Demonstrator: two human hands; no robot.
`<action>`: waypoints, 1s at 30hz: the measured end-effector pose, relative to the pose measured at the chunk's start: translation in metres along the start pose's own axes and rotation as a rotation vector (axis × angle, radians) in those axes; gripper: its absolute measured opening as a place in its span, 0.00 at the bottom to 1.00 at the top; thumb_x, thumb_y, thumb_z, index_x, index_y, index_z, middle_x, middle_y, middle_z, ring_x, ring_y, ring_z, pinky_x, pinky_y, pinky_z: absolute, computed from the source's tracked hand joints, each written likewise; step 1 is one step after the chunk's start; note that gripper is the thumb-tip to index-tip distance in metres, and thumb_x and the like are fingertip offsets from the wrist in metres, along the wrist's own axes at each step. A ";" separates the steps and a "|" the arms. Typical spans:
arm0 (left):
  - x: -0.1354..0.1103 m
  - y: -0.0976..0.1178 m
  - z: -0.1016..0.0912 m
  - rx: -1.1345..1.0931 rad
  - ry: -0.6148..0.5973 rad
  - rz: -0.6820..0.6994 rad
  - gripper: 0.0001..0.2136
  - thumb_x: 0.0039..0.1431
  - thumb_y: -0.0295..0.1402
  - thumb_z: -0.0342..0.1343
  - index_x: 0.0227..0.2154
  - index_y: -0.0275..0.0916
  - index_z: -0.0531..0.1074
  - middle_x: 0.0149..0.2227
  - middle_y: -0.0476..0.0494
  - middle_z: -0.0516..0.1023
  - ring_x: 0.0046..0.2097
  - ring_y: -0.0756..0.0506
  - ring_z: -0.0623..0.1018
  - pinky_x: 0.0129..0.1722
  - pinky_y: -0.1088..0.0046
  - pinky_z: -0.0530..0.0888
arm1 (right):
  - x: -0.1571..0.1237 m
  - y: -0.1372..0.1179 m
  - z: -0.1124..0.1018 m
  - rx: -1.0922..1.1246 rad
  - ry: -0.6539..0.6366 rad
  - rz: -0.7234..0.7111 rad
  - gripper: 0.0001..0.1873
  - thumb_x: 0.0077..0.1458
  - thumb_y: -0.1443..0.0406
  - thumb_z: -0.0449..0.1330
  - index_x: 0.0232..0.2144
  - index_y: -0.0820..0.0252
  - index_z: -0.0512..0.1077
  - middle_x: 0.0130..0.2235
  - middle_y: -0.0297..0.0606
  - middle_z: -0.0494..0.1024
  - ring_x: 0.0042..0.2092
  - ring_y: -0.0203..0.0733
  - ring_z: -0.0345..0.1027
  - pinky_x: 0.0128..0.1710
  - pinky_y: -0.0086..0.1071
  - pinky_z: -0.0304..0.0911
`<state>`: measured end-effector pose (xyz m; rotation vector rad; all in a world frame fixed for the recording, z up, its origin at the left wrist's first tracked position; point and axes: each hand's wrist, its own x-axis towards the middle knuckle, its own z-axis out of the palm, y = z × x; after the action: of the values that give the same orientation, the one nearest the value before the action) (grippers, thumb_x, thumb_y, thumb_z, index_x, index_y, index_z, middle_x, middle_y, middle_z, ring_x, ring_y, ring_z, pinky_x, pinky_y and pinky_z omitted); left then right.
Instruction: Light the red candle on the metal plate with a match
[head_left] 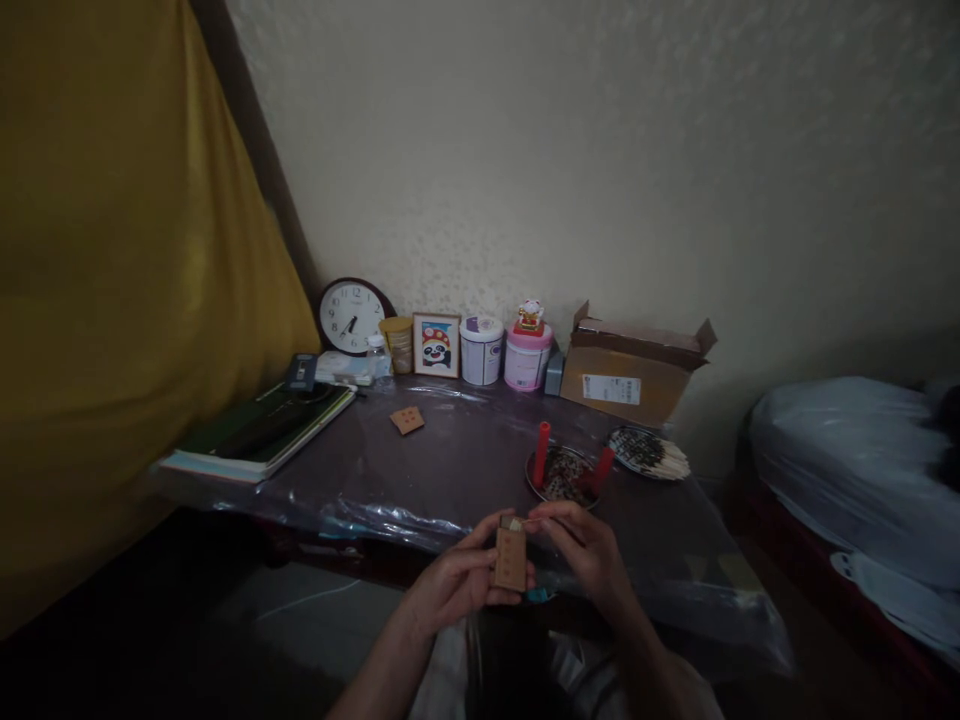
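Dim, greyish light; wall [540, 180] beyond hands palest. White glare streaks on plastic cover [382, 515], left of left hand [465, 575]. Floor [150, 610] farther left near black. Box [510, 560] in left hand soft, markings blurry. Curtain [112, 300], far left of hands, wide-angle stretched.

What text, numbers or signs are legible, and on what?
"12": clock
"9": clock
"8": clock
Too small or blurred: clock's brand, carton label, print on white tub and pink tub, framed panda picture's lettering, red marks on held matchbox.
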<state>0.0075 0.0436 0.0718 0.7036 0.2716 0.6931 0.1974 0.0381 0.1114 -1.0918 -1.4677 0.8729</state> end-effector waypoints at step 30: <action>0.001 -0.002 -0.001 0.006 -0.005 0.015 0.25 0.58 0.28 0.47 0.58 0.45 0.50 0.43 0.35 0.77 0.45 0.39 0.77 0.41 0.64 0.67 | 0.000 -0.006 0.003 -0.029 0.133 -0.038 0.09 0.53 0.58 0.58 0.31 0.56 0.73 0.28 0.35 0.78 0.33 0.41 0.74 0.37 0.34 0.69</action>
<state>0.0084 0.0435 0.0693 0.7142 0.2638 0.7051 0.1937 0.0359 0.1169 -1.1185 -1.3891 0.7404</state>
